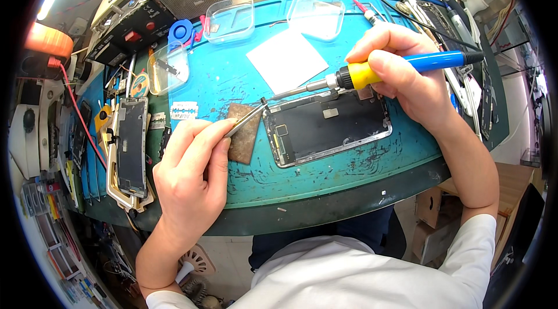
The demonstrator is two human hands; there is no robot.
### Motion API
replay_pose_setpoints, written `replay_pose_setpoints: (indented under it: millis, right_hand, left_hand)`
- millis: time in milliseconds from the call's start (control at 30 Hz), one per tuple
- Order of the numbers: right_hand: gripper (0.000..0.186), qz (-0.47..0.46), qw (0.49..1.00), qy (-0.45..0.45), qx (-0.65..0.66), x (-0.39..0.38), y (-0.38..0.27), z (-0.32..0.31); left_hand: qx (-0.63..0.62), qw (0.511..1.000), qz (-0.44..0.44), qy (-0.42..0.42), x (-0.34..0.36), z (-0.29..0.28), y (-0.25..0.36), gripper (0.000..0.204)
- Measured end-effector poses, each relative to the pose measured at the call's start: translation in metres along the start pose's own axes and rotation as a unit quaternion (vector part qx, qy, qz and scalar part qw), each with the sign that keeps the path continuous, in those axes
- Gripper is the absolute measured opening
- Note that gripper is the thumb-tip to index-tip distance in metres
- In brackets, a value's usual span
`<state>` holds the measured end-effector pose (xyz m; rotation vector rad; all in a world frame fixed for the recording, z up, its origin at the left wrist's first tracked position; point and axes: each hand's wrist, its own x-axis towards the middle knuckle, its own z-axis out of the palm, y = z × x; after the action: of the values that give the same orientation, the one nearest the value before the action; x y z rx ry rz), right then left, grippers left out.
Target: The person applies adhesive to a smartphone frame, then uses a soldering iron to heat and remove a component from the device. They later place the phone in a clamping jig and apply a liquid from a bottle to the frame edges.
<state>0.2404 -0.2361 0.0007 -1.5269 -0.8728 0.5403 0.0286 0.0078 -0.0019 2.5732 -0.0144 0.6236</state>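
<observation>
My left hand [192, 175] pinches metal tweezers [244, 118], their tips at a tiny dark piece [264, 101]. My right hand [401, 68] grips a blue-and-yellow soldering iron [429, 61], whose tip reaches leftward close to that piece; whether they touch I cannot tell. Just below and right of the tips lies a black phone screen assembly [314, 137] with a metal rim. A worn brown plate [243, 143] sits partly under the tweezers, beside my left fingers. Behind the iron's tip is a white square pad [286, 56] on the blue mat [343, 172].
Clear plastic boxes [229, 18] line the back, near a black equipment box [139, 30]. At left are razor blades [184, 110], phone parts [131, 146] and an orange object [48, 38]. Tools and cables [465, 88] crowd the right. The mat's dark front edge [314, 210] borders my body.
</observation>
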Motion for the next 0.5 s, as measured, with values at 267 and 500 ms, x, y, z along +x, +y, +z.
replay_pose_setpoints:
  millis: [267, 500]
  right_hand:
    - [0.021, -0.037, 0.999, -0.003, 0.005, -0.0007, -0.0032, 0.0007]
    - [0.022, -0.045, 0.999, -0.003, -0.002, -0.0006, -0.0030, 0.0013]
  left_hand:
    - [0.000, 1.000, 0.006, 0.003, 0.0003, -0.0001, -0.0007, 0.021]
    - [-0.004, 1.000, 0.002, 0.002, -0.0001, 0.0006, -0.0009, 0.021]
